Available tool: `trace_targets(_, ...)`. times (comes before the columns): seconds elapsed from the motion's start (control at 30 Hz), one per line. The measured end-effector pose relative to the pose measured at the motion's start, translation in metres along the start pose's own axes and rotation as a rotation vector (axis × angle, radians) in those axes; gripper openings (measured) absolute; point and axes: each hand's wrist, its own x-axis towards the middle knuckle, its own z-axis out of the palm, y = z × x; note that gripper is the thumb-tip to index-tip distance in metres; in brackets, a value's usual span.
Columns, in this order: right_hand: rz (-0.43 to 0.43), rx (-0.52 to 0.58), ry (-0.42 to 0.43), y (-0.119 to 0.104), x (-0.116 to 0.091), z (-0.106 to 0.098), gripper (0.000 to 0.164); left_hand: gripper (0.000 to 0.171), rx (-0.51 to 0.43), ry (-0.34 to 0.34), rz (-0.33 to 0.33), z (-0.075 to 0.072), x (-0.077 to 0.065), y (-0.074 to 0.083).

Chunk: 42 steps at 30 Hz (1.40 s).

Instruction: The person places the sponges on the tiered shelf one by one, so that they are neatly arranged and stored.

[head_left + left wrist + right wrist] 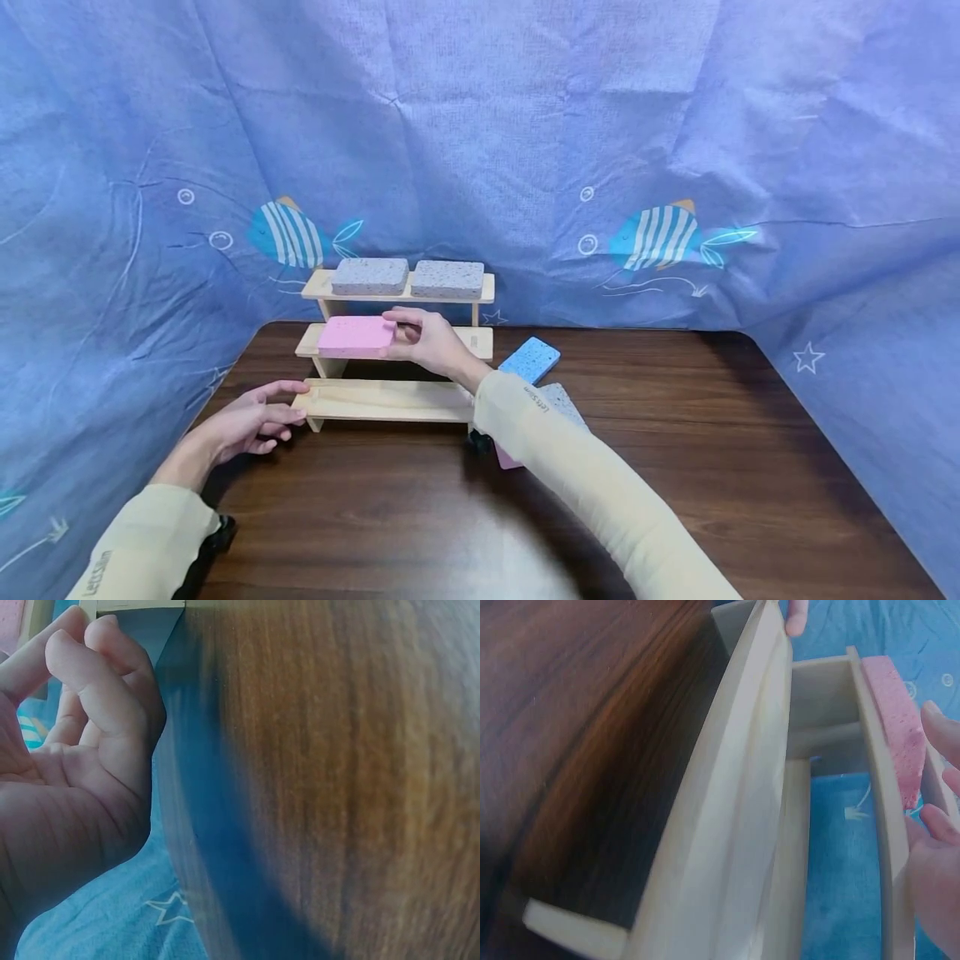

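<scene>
On the wooden rack: grey sponges top, right hand pinching pink sponge mid-shelf; left hand, fingers loose, touches bottom shelf; greys head-view only.

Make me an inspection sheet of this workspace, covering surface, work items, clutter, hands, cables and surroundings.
Surface: dark wood-grain table.
Work items: three-tier wooden rack; pink block on its middle tier, left grey block and right grey block on top.
Clutter: right of the rack, blue block, loose grey block and pink piece, the last two partly hidden by the right sleeve.
Hands: left hand touches the bottom tier's left end; right hand holds the pink block's right end.
Cables: nothing seen.
Surroundings: creased blue cloth with printed striped fish.
</scene>
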Motion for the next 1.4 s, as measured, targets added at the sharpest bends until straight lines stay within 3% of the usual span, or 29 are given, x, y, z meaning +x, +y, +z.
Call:
trace_targets(0.3, -0.073, 0.137, -0.096, -0.015, -0.033, -0.033, 0.064, 0.045, 0.001, -0.001, -0.014, 0.000, 0.000, 0.001)
trace_targets(0.5, -0.156, 0.120, -0.077, -0.022, -0.065, -0.071, 0.066, 0.041, -0.014, 0.001, -0.013, -0.001, -0.001, 0.003)
trace_targets(0.63, -0.184, 0.047, -0.062, -0.016, -0.091, -0.099, 0.068, 0.041, -0.027, -0.005, -0.009, 0.000, -0.001, 0.002)
trace_targets(0.8, -0.142, -0.051, -0.062, 0.002, -0.128, -0.133, 0.069, 0.043, -0.032, -0.008, -0.007, 0.000, 0.000, 0.000)
trace_targets(0.97, -0.122, -0.160, -0.006, 0.022, -0.161, -0.157, 0.071, 0.041, -0.037, -0.003, -0.004, -0.001, 0.002, -0.001)
trace_targets(1.13, -0.112, -0.315, 0.018, 0.047, -0.189, -0.168, 0.074, 0.037, -0.044, -0.007, -0.006, 0.000, 0.001, 0.000)
trace_targets(1.4, -0.071, -0.496, -0.039, 0.075, -0.218, -0.165, 0.087, 0.039, -0.039, -0.008, -0.004, 0.001, 0.000, 0.001)
